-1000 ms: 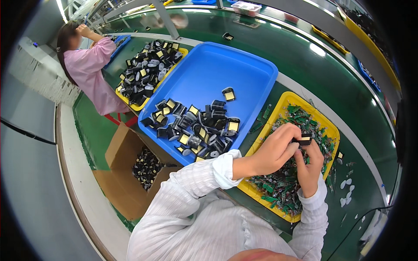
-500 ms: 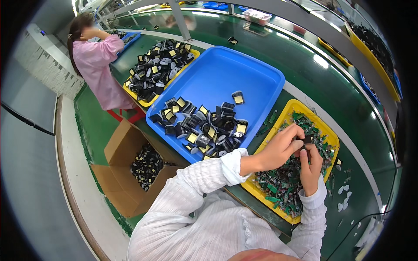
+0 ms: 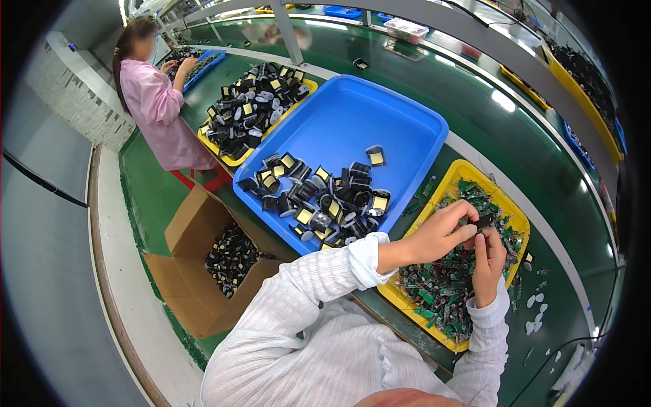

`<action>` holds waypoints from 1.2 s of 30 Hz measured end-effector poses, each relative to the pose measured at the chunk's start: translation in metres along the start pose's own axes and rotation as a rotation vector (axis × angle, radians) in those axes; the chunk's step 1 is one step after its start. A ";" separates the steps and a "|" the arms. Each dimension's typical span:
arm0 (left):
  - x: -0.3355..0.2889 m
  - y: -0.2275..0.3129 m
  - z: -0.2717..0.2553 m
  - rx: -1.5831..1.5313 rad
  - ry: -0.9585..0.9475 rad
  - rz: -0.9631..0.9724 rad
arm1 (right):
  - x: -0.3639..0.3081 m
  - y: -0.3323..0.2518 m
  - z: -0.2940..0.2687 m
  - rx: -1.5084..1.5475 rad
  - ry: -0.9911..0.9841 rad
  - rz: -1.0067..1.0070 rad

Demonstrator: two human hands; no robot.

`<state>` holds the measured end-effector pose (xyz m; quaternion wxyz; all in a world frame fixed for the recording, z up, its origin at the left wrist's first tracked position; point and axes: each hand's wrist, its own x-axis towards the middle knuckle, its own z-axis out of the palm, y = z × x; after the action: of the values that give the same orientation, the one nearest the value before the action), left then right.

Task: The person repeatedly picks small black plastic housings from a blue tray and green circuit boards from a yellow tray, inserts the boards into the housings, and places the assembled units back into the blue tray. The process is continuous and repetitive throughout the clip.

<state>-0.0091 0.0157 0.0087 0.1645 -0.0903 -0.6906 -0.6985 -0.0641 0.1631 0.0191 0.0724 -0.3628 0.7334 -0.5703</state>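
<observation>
Work in the head view is two-handed: the left hand [image 3: 441,234] and right hand [image 3: 489,268] both pinch a small black piece [image 3: 484,221] above a yellow tray [image 3: 405,305] of green boards [image 3: 426,296]. The step looks like close handling of that piece, calling for a steady grip from each side. On the green surface [image 3: 563,298], a blue tray [image 3: 352,108] holds black parts [image 3: 329,205]; leftward are an open cardboard box [image 3: 186,230] and a co-worker [image 3: 152,102] in pink.

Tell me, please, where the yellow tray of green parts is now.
In the head view, the yellow tray lies right of centre, just to the right of the big blue tray, beneath the left hand and right hand.
</observation>
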 end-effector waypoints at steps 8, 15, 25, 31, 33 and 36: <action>-0.003 0.008 0.002 0.015 0.026 0.043 | -0.002 0.000 0.002 -0.011 -0.042 -0.055; -0.001 0.001 0.000 0.079 0.044 0.058 | 0.000 0.000 0.002 -0.071 -0.025 -0.058; 0.003 0.007 -0.008 0.196 0.000 0.069 | 0.000 0.017 -0.003 0.152 -0.032 0.078; 0.006 0.009 -0.014 0.154 0.025 0.085 | 0.000 0.009 0.001 0.342 -0.010 0.080; 0.008 0.011 -0.019 0.237 0.079 0.161 | 0.000 0.007 0.002 0.356 -0.008 0.089; 0.010 0.015 -0.024 0.364 0.092 0.194 | -0.002 0.005 -0.001 0.375 0.022 0.111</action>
<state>-0.0106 -0.0093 0.0260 0.2759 -0.0932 -0.7853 -0.5464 -0.0656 0.1654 0.0143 0.1621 -0.2955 0.6339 -0.6961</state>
